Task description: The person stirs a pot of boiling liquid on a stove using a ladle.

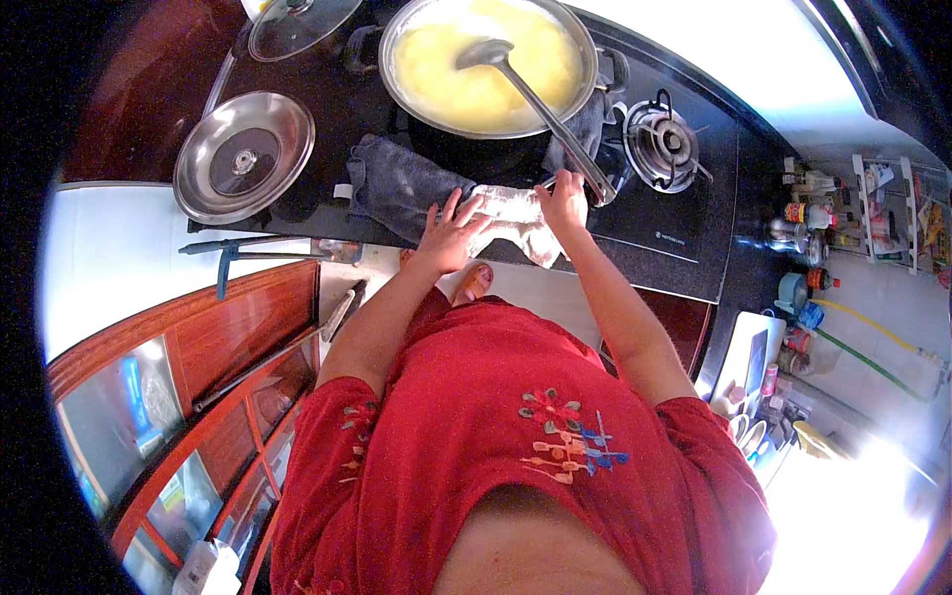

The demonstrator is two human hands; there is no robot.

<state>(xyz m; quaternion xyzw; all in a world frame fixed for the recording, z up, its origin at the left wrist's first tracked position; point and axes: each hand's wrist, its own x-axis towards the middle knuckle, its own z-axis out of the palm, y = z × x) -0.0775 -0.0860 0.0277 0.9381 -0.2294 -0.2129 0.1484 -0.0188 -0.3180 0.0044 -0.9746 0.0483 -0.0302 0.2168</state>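
My left hand (451,236) lies with its fingers spread on the left part of a white cloth (511,210), beside a dark grey cloth (387,188) at the stove's front edge. At the white cloth's right end, my right hand (563,203) has its fingers pressed together; what they pinch is too small to name. Above both hands stands a large pot (385,74) of yellow food (426,59). A metal ladle (540,107) rests across it, its bowl on the food and its handle end just right of my right hand.
A round metal lid (244,159) lies on the left of the black stove, with a glass lid (297,25) behind it. A bare burner (661,144) is on the right. Bottles (808,213) stand along the right wall, and a glass-fronted cabinet (188,397) is at lower left.
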